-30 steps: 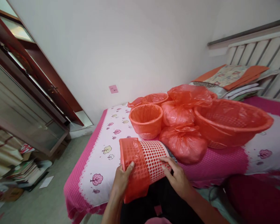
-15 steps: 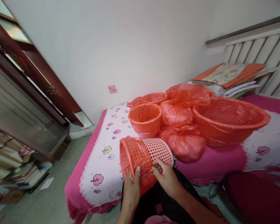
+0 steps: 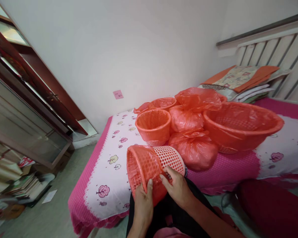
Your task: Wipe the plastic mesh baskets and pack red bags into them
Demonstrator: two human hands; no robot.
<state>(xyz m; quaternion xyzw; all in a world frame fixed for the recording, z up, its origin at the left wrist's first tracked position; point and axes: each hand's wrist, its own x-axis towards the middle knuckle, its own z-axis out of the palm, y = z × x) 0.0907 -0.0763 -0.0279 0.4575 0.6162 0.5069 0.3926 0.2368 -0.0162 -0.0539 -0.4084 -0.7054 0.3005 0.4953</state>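
Observation:
A perforated plastic basket [image 3: 170, 158] lies on its side across my lap, its mouth facing left. A thin red plastic bag [image 3: 149, 163] lines it and is folded back over the outside of the rim half. My left hand [image 3: 142, 200] grips the near rim, thumb outside and fingers inside the mouth. My right hand [image 3: 177, 186] is closed in a pinch on the folded-over edge of the bag, against the basket's side. Just beyond stand a small bag-lined basket [image 3: 152, 132] and a knotted red bag [image 3: 195, 152] with bulky contents.
On the bed [image 3: 89, 185] a wide lined basket [image 3: 240, 129] stands at the right, with another lined basket [image 3: 164, 103] behind. Folded bedding [image 3: 240, 79] is stacked at the back right. A dark red seat [image 3: 268, 208] is near my right side.
The basket has turned slightly in my hands. My left hand has moved a little right along the rim, and my right hand stays at the bag's edge. The view has shifted slightly.

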